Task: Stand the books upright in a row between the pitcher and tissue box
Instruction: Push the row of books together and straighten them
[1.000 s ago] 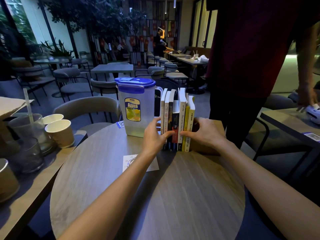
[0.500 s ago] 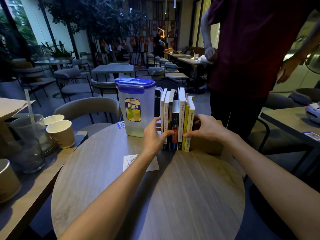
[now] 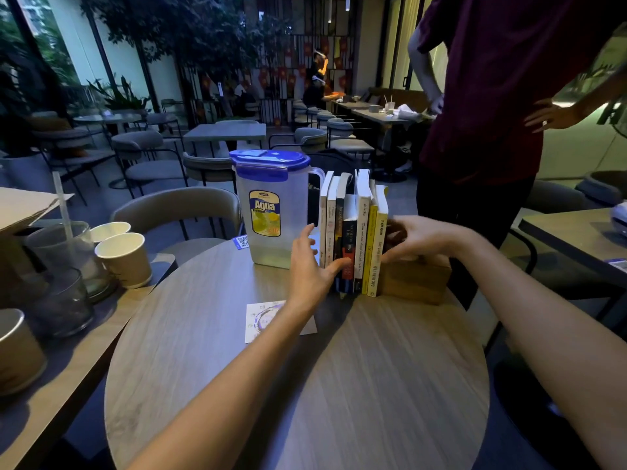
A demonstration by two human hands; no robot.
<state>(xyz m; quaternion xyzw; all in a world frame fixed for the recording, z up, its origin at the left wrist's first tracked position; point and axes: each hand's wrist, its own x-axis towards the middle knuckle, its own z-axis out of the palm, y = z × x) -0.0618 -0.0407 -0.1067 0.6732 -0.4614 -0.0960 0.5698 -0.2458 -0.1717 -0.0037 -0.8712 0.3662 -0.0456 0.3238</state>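
Several books stand upright in a row at the far side of the round wooden table. A clear plastic pitcher with a blue lid stands against their left end. A wooden tissue box sits against their right end. My left hand has its fingers spread, with the fingertips touching the lower spines of the left books. My right hand rests over the tissue box top, fingers curled beside the yellow book.
A white card lies on the table near my left wrist. Paper cups and glasses crowd the side table at left. A person in a dark red shirt stands just behind the table. Grey chairs surround it.
My right hand has slid from the yellow book's spine to the top of the tissue box. My left hand has opened a little. The standing person has put hands on hips.
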